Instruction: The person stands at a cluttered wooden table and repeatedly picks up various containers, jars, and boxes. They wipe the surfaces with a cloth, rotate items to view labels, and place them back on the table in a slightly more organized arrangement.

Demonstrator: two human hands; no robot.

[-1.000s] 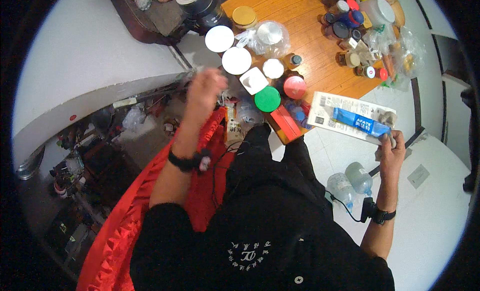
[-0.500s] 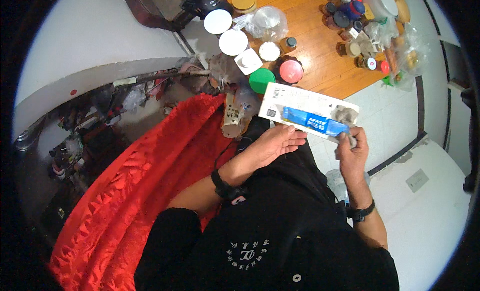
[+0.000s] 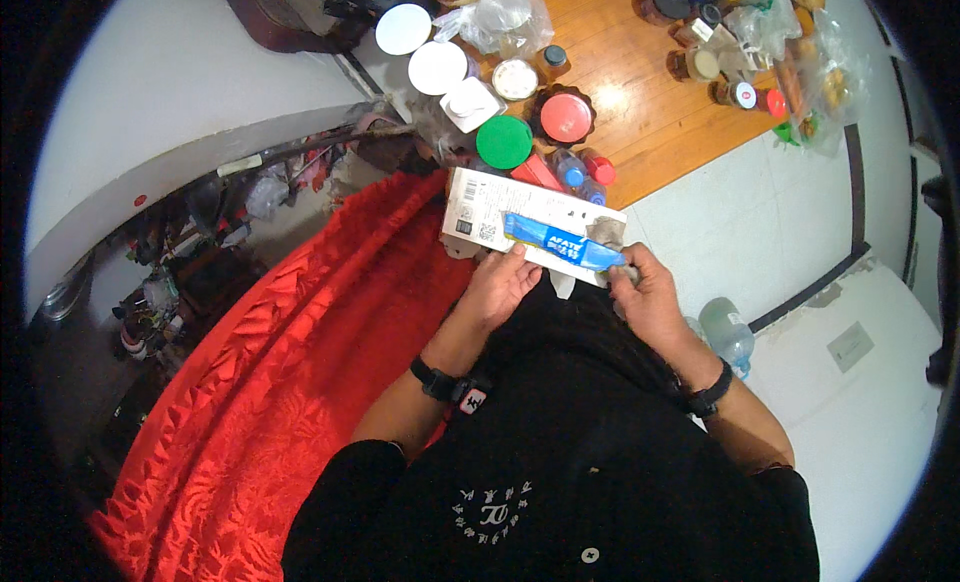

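Observation:
A long white cardboard box (image 3: 480, 210) with dark printing and a barcode is held tilted in front of my body. Across its face lies a blue plastic packet (image 3: 560, 241). My right hand (image 3: 650, 300) pinches the box's right end together with the packet's tip. By that end sits a grey, soft-looking lump (image 3: 607, 232) whose kind I cannot make out. At the lower edge, my left hand (image 3: 500, 290) has its thumb on the box, fingers curled below. A small white flap (image 3: 563, 285) hangs beneath the box.
Beyond the box stands a wooden table (image 3: 625, 112) with jars, a green lid (image 3: 504, 142), a red-lidded jar (image 3: 566, 118) and bottles. Red cloth (image 3: 330, 352) drapes at the left beside cluttered shelving. A clear plastic bottle (image 3: 727, 332) is at the right.
The box and packet have moved left and slightly nearer, together with my right hand. My left hand has come from open beside the box to its lower edge, fingers curling.

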